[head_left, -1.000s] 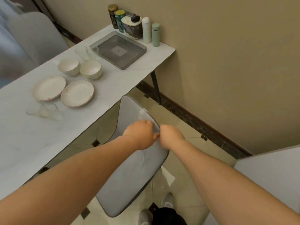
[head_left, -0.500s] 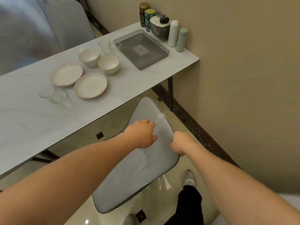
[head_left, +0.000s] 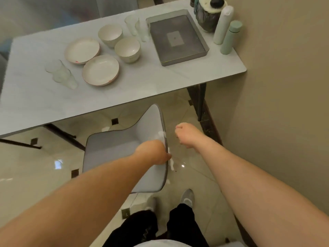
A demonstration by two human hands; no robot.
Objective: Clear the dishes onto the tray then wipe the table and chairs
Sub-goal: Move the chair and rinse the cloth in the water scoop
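Grey chair (head_left: pixel 122 150) is gripped at its backrest edge by the left hand (head_left: pixel 153 154), lower centre; the right hand (head_left: pixel 185 134) is curled on nothing beside it; the dishes, upper left, are left of the empty tray (head_left: pixel 204 50).

Two pale bottles (head_left: pixel 226 31) and jars (head_left: pixel 207 16) stand beside the wall (head_left: pixel 284 86).
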